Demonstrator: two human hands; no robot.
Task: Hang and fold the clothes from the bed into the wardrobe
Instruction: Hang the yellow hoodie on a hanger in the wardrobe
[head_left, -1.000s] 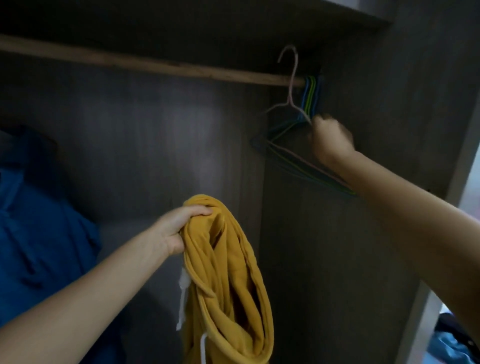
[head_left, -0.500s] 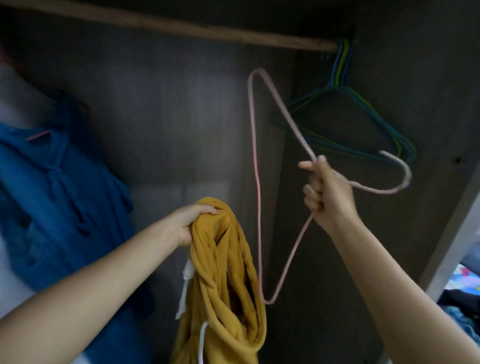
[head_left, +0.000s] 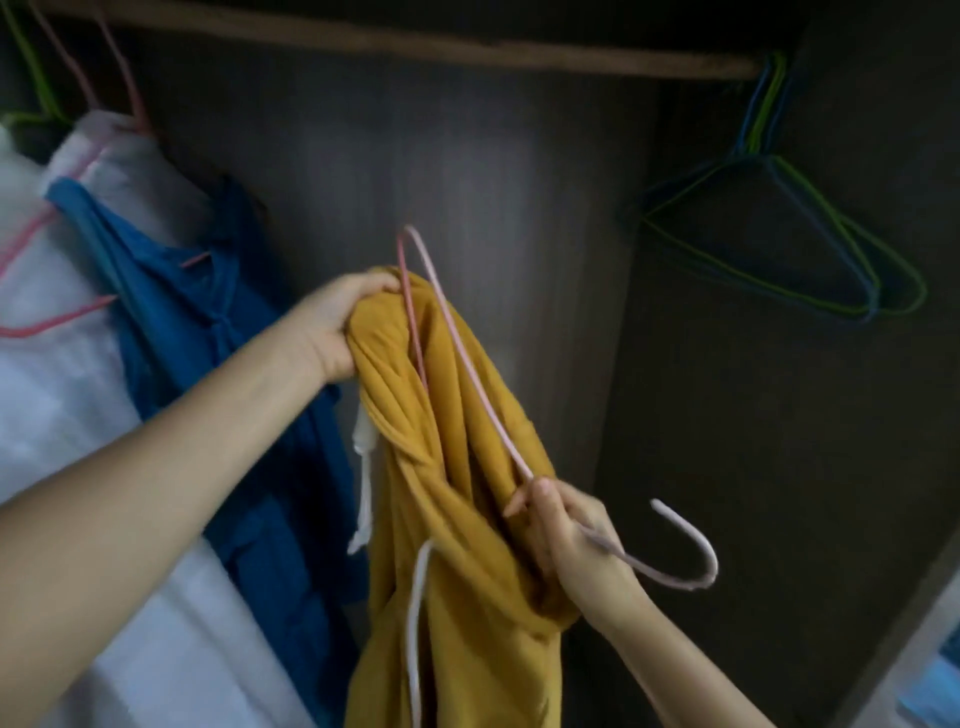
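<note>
Left hand (head_left: 332, 327) gripping bunched mustard garment (head_left: 457, 499) mid-wardrobe; right hand (head_left: 576, 540) pinching pink hanger (head_left: 467, 374) neck, one end inside the fabric. Open rod (head_left: 467, 49) span between hung clothes (head_left: 171, 291) left and empty hangers (head_left: 779, 234) right.

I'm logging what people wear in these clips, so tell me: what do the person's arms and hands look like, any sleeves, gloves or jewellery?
Both forearms are bare as far as the picture shows, with no sleeve in view. The left hand and the right hand wear no gloves. No watch, bracelet or ring shows on either wrist or on the fingers that can be seen. The light is dim and the picture slightly blurred, so very small details could be missed.
</note>
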